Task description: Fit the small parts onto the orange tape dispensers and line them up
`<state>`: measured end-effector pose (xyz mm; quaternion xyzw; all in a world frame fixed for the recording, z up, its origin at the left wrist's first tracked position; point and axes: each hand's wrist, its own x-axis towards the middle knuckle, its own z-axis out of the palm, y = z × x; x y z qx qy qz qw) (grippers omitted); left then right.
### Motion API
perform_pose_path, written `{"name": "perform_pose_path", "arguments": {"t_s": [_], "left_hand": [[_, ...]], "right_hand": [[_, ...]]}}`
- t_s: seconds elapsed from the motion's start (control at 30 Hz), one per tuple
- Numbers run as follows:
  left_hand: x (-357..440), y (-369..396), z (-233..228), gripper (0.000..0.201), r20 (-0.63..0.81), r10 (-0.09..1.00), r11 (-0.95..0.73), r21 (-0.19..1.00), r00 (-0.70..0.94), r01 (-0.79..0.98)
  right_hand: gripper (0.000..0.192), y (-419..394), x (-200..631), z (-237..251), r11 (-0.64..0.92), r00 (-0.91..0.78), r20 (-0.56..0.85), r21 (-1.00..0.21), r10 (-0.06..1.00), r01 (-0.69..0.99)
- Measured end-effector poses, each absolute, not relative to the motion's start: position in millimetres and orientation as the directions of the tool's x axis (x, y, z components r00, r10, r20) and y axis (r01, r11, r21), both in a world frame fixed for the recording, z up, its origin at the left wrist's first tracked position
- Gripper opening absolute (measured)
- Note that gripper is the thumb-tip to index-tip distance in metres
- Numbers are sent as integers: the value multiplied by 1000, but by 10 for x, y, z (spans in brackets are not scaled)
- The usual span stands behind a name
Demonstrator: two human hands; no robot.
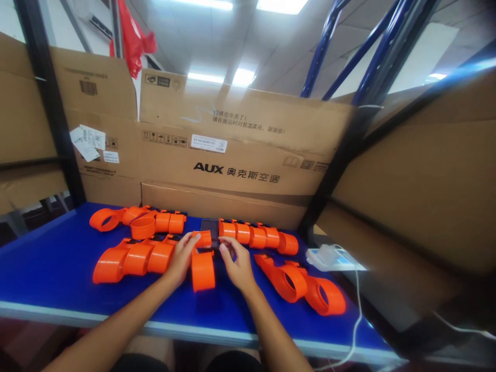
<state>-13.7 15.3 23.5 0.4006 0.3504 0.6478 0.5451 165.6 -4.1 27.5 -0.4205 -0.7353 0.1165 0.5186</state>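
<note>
My left hand (183, 258) is closed on an orange loop of band (203, 238), thumb and fingers at its left end. Just below it, another orange loop (203, 271) with a dark edge stands on the table. To the right, my right hand (238, 263) has its thumb and index finger curled close together in a pinch; whatever is between them is too small or hidden to make out. A dark rectangular object (210, 226) lies behind the two hands. Left of my left hand stands a row of orange loops (136, 258) with black parts along their tops.
Another orange row (163, 222) lies at the back left, and one (258, 236) at the back right. Loose orange loops (324, 297) rest at the front right. A white power strip (331, 257) with a cable sits at the blue table's (54, 258) right edge. Cardboard (232, 155) walls the back.
</note>
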Motion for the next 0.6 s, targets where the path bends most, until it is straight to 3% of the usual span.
{"name": "perform_pose_path", "arguments": {"t_s": [0.17,0.27,0.33,0.43,0.6], "left_hand": [[-122,215,182,47,147,981,-185,907,-128,-377],[-142,256,125,51,121,987,-151,921,-106,-359],[-157,254,106,52,146,988,-157,923,-56,-353],[-172,174,122,56,314,946,-277,910,76,-308],[-201,-55,276,84,621,710,-662,750,331,12]], "right_hand": [[76,-277,1633,372,778,-446,639,-484,627,401],[83,-341,1541,406,813,-534,615,-405,580,418],[77,-341,1497,403,811,-515,632,-381,579,444],[73,-297,1505,369,784,-409,698,-366,588,501],[73,-202,1652,323,757,-266,781,-365,566,542]]}}
